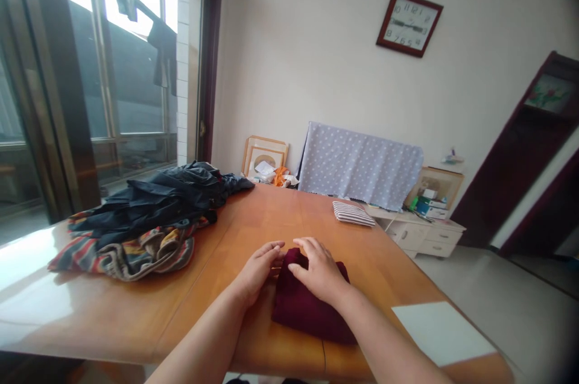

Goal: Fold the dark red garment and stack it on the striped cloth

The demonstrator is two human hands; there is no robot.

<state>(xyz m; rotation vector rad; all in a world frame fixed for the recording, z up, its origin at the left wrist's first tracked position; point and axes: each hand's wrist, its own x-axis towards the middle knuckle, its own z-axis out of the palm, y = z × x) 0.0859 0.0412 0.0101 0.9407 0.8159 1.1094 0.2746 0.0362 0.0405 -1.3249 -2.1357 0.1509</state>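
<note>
A folded maroon garment (307,311) lies on the wooden table (217,293), close to its front edge. My right hand (319,269) rests over the garment's far part, fingers spread and slightly bent. Beside its far left corner is my left hand (261,268), fingers stretched out and loosely curved, near or touching the garment's edge. Neither hand visibly grips the cloth. What kind of garment it is cannot be made out in its folded state.
Dark clothes (167,197) and a colourful striped garment (136,251) are heaped at the left. Further back lies a folded striped cloth (353,213). A pale sheet (443,333) lies near the right edge. A white cabinet (429,236) stands beyond the table.
</note>
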